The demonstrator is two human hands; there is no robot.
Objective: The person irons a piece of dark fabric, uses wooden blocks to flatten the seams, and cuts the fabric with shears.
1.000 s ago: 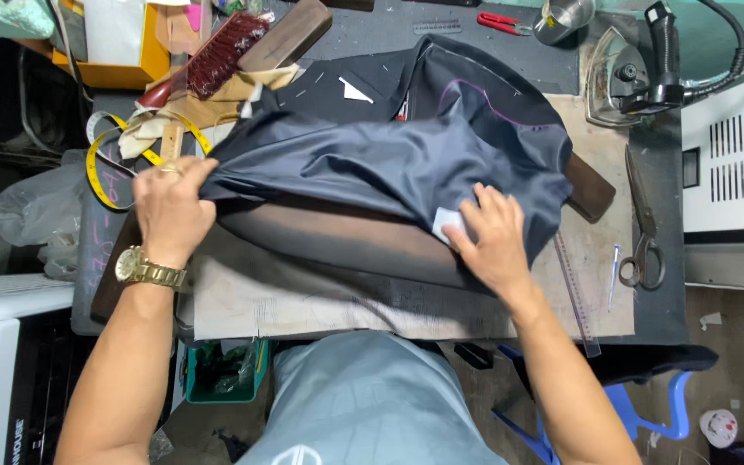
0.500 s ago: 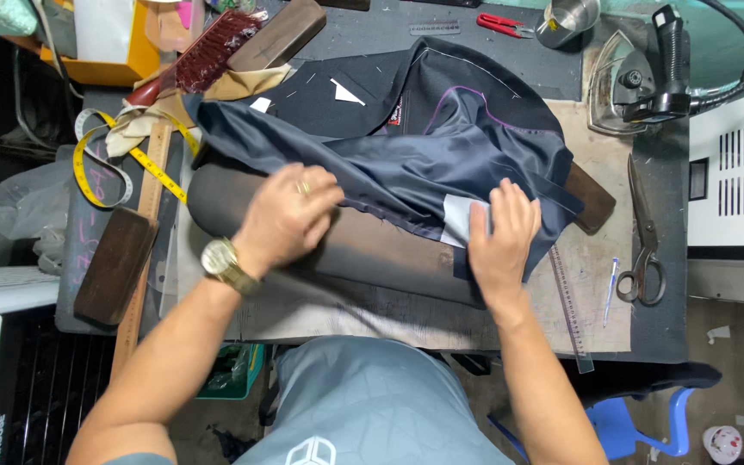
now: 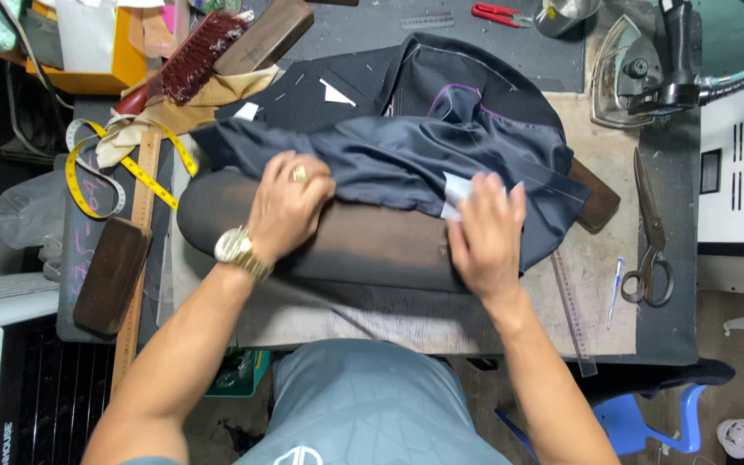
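A dark navy jacket (image 3: 441, 138) lies draped over a long brown padded pressing ham (image 3: 355, 250) on the worktable. My left hand (image 3: 290, 202), with a gold watch and a ring, grips the jacket's lower edge near the middle. My right hand (image 3: 488, 237) presses flat on the fabric at the right, fingers touching a small white piece (image 3: 456, 191) under the cloth's edge. Purple chalk lines show on the jacket's upper part.
Large scissors (image 3: 647, 250), a pen (image 3: 616, 288) and a clear ruler (image 3: 572, 314) lie right. A steam iron (image 3: 647, 60) sits at back right. A yellow tape measure (image 3: 101, 176), wooden ruler (image 3: 135, 267), wooden block (image 3: 112, 274) and brush (image 3: 191, 60) are at left.
My left hand moved from the jacket's far left end rightward to its middle, gathering the fabric edge. The left end of the padded ham is now uncovered. My right hand stayed in place.
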